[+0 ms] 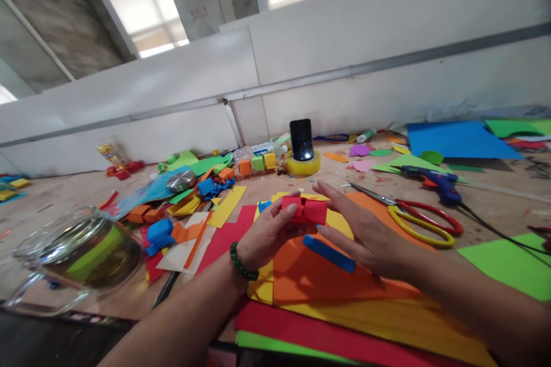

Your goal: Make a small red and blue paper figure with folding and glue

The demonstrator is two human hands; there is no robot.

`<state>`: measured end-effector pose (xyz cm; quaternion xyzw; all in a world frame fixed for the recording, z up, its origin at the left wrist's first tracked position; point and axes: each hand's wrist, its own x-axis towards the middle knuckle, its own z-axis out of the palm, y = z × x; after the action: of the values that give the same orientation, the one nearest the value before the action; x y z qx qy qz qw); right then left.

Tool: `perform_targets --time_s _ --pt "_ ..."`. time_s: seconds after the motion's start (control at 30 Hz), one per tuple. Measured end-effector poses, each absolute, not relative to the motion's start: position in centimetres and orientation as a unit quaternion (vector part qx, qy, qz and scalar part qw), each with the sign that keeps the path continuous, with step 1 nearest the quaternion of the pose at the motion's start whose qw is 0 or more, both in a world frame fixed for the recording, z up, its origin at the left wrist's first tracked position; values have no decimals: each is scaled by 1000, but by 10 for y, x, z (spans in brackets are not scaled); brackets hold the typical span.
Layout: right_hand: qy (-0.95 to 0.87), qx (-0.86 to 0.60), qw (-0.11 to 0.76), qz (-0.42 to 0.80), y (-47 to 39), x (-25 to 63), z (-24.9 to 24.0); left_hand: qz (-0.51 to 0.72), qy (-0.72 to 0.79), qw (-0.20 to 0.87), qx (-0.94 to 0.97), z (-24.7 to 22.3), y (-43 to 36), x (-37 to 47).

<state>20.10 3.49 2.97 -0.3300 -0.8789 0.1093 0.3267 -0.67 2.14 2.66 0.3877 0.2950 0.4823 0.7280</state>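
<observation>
Near the middle are two hands (269, 232), one bracelet (241, 264) and one blue strip (329, 253). Far: one phone (301, 139), one tape roll (303, 167), three cubes (257, 163) in a row. Right: one glue gun (434, 179); left: one pot (92, 252).

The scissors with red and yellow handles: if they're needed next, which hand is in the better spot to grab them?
Probably the right hand: it's nearer the scissors, and its fingers are spread. The left hand is farther away and holding the red paper piece.
</observation>
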Motion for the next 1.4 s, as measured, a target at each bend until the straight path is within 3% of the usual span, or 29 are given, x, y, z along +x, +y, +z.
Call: perform_targets --time_s 0.23,0.43,0.7,0.9,1.0,1.2,1.4 --pt "-834 -299 452 104 41 200 31 495 287 718 397 29 22 -10" --pt "-841 -257 472 57 40 195 28 470 304 711 426 25 21 -8" --pt "-850 -292 422 117 44 192 15 464 329 705 423 27 20 -4" --pt "-839 -298 431 144 46 192 15 475 326 696 429 29 20 -6" --pt "-844 -294 420 155 43 195 25 432 324 716 442 26 20 -8" --pt "-873 -270 308 266 31 198 44 332 298 744 498 17 19 -11" --pt "-851 -261 328 317 30 196 46 332 278 730 529 13 21 -9"
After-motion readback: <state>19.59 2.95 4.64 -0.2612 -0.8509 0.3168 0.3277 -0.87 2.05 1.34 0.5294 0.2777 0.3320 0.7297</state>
